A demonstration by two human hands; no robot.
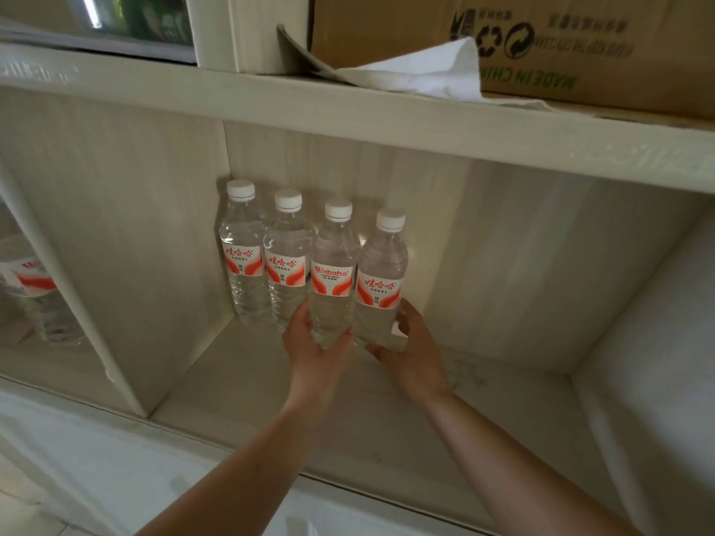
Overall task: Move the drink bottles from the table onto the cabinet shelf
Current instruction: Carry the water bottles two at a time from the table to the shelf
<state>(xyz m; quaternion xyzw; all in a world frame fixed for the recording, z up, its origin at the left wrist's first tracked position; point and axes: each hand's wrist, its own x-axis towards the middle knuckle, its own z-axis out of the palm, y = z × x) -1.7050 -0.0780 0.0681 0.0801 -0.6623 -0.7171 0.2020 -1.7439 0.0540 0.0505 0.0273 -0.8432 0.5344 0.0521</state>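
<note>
The left hand's [311, 348] fingers [300, 323] curl around the base of the third water bottle [333, 276]; the right hand's [412, 348] fingers [406, 317] wrap the base of the fourth water bottle [382, 288]. Four clear ribbed plastic bottles with white caps and red-white labels, filled with water, stand upright in a row on the pale wood-grain cabinet shelf [387, 431], against its left divider. A cardboard box [580, 44] sits on the shelf above.

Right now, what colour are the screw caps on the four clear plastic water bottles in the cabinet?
White screw caps, clearest in the head view.
</note>
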